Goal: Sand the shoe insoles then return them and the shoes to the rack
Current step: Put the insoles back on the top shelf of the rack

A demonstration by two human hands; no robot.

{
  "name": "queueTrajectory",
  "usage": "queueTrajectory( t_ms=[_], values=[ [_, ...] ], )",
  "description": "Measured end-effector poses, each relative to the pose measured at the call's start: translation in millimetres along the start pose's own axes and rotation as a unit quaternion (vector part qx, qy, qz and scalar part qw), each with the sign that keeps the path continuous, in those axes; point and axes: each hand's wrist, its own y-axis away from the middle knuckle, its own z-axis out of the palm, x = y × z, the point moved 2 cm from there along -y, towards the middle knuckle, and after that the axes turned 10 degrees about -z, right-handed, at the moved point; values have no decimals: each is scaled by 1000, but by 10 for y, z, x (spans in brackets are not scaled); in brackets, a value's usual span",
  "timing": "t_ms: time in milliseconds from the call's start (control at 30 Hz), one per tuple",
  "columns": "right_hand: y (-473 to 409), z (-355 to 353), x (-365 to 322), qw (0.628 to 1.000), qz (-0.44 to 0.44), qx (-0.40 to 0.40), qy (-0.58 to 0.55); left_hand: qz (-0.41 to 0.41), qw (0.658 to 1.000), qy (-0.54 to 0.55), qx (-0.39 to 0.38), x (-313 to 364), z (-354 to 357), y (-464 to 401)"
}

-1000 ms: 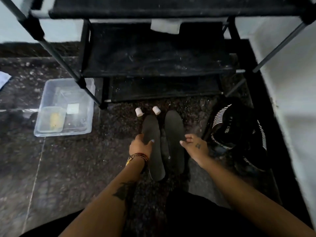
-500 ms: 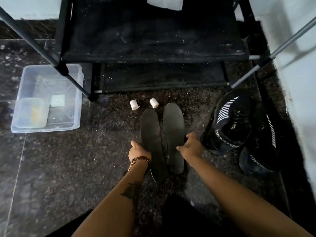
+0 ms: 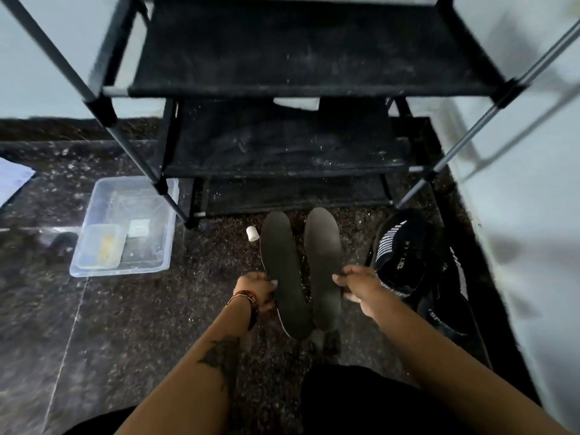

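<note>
Two dark grey insoles are side by side above the speckled floor, toes pointing at the rack. My left hand [image 3: 255, 290] grips the left insole [image 3: 282, 265] at its outer edge. My right hand [image 3: 357, 285] grips the right insole [image 3: 323, 262] at its outer edge. Both insoles are tilted, lifted at the toe end. Two black shoes with white stripes [image 3: 398, 255] lie on the floor to the right of my right hand. The black fabric shoe rack [image 3: 295, 89] stands just beyond, its shelves bare and dusty.
A clear plastic tub [image 3: 125, 227] holding a smaller container and a white square sits on the floor at the left by the rack's leg. A small white cylinder [image 3: 252, 233] lies by the left insole's toe. A pale wall closes the right side.
Both hands have closed on the insoles and raised them off the floor toward the rack. The view tilted up, showing more of the upper shelf. One of the two white cylinders is now hidden.
</note>
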Motion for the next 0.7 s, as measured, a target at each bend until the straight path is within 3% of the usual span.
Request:
queueTrajectory(
  t_ms=[400, 700],
  values=[
    [1175, -309, -1364, 987, -118, -112, -8, 135, 986, -32, -97, 642, -390, 1680],
    [2155, -675, -2144, 966, -229, -117, -22, 230, 961, -19, -152, 980, -525, 2900]
  ],
)
